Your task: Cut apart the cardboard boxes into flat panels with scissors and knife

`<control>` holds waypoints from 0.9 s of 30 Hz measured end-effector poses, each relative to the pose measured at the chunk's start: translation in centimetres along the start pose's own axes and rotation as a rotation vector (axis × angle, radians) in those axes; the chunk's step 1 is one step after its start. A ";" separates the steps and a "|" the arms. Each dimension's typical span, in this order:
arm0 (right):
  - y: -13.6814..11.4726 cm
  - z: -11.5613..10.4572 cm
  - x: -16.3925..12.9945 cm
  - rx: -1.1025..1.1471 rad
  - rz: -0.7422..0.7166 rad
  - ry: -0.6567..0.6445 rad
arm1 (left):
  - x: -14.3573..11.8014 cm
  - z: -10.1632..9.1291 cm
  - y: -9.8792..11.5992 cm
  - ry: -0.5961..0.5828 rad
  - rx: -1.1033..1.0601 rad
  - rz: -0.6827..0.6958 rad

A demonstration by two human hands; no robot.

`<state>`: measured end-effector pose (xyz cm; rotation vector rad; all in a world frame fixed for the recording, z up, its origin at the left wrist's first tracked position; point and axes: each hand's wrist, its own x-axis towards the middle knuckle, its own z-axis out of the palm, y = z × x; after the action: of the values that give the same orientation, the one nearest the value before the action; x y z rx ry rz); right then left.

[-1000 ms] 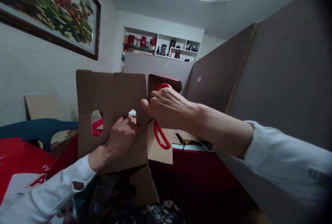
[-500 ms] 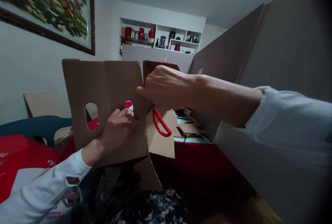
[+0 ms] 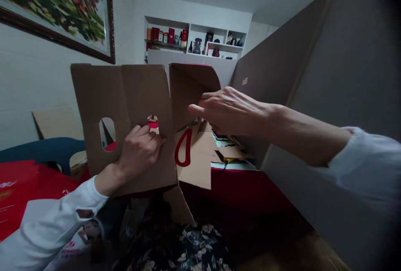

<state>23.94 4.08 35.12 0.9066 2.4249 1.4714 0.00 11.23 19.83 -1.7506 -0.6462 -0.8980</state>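
I hold an unfolded brown cardboard carton (image 3: 103, 95) upright in front of me; its panel has two oval handle cut-outs. My left hand (image 3: 139, 152) grips that panel beside the right cut-out. A red plastic handle loop (image 3: 184, 147) hangs free behind the panel, in front of a lower flap. My right hand (image 3: 230, 110) hovers flat, fingers stretched out, next to the upper flap (image 3: 191, 85), holding nothing.
Tall grey cardboard sheets (image 3: 328, 78) stand along the right. Red printed cartons (image 3: 19, 185) lie at the left with a blue chair (image 3: 40, 149) behind. A framed picture (image 3: 59, 7) hangs on the left wall; shelves (image 3: 191, 39) with jars fill the far wall. A dark flowered cloth (image 3: 194, 246) lies below.
My right hand has let go of the red handle loop and pulled back to the right with fingers spread. The loop now hangs down. The carton has shifted a little to the left.
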 end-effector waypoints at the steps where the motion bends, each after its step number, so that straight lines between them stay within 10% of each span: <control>1: 0.0 0.2 -0.4 0.024 0.029 0.001 | 0.0 0.0 0.0 0.001 -0.003 0.001; 12: 0.0 -0.3 -2.9 0.420 0.569 -0.112 | 0.0 0.1 0.7 -0.003 -0.016 -0.042; 27: 0.2 -3.3 0.6 0.350 0.623 -0.158 | 0.0 -0.1 1.6 0.022 -0.072 0.001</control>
<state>22.17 2.00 37.08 1.9071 2.4343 1.0554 1.20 10.62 18.93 -1.8025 -0.6043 -0.9491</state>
